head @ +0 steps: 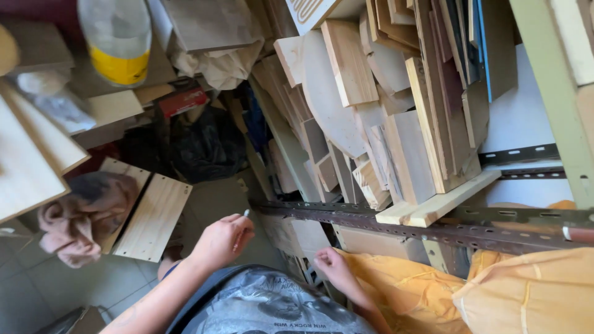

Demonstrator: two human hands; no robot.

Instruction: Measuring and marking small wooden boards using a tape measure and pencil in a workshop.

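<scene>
Wood offcuts (pixel 377 117), pale boards and curved pieces, stand packed on edge behind a brown perforated metal rail (pixel 396 226) that runs across the shelf front. The left hand (pixel 221 240) hangs just in front of the rail's left end, fingers curled together and pinching a small pale object whose kind cannot be told. The right hand (pixel 333 266) rests lower, below the rail, fingers loosely bent against an orange cloth (pixel 433 291); it appears to grip nothing. A flat board (pixel 151 216) lies on the floor to the left beside a pink rag (pixel 80 216). Judging by how tightly the pieces lean on one another, drawing one out would go best slowly, with the other hand steadying its neighbours.
</scene>
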